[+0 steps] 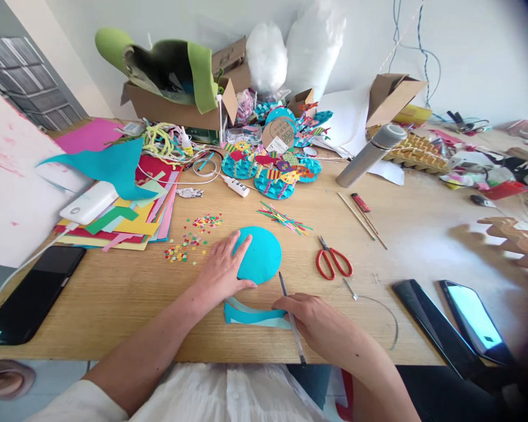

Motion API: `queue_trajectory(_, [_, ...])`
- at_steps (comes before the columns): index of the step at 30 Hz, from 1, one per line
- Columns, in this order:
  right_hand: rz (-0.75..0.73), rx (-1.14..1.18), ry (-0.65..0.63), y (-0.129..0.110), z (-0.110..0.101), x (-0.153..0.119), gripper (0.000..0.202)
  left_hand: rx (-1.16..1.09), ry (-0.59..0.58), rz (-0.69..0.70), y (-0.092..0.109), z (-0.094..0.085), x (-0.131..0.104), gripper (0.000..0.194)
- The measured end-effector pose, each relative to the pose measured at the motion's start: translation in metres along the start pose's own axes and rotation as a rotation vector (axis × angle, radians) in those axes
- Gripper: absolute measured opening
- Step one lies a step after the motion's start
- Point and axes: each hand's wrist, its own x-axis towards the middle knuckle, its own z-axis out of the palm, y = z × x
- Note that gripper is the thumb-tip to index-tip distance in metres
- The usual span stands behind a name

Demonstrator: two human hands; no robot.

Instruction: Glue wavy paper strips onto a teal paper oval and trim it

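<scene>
A round blue paper disc [260, 255] lies flat on the table in front of me. Across its left edge rests my left hand [222, 266], fingers and thumb spread, with nothing gripped. My right hand [314, 316] is closed around a clear-barrelled pen [294, 328], whose upper end points toward the disc's lower right side. The fingers of this hand also reach the right end of a curved blue paper offcut [250, 314], though I cannot tell whether they pinch it. Red-handled scissors [333, 262] lie slightly open to the right.
Confetti pieces [187, 243] and thin paper strips [284, 218] lie beyond the disc. Coloured sheets [127, 225] are stacked left, near a black phone [33, 293]. Blue decorated crafts [275, 176] and a grey flask [369, 155] stand behind. A lit phone [473, 316] lies right.
</scene>
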Motion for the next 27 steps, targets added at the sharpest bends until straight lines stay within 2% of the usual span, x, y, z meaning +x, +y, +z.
queue_trajectory(16, [0.050, -0.079, -0.026, -0.002, 0.003, 0.008, 0.042, -0.038, -0.009, 0.021, -0.004, -0.001, 0.001, 0.110])
queue_trajectory(20, [0.066, -0.079, -0.021, -0.002, 0.003, 0.009, 0.042, -0.079, -0.052, 0.045, -0.008, -0.004, 0.002, 0.107])
queue_trajectory(24, [0.074, -0.050, 0.003, -0.004, 0.004, 0.010, 0.040, -0.105, -0.090, 0.047, -0.012, -0.007, 0.003, 0.106])
queue_trajectory(27, [0.028, 0.047, 0.042, -0.005, 0.001, 0.006, 0.038, -0.134, -0.083, 0.050, -0.016, -0.007, 0.004, 0.105])
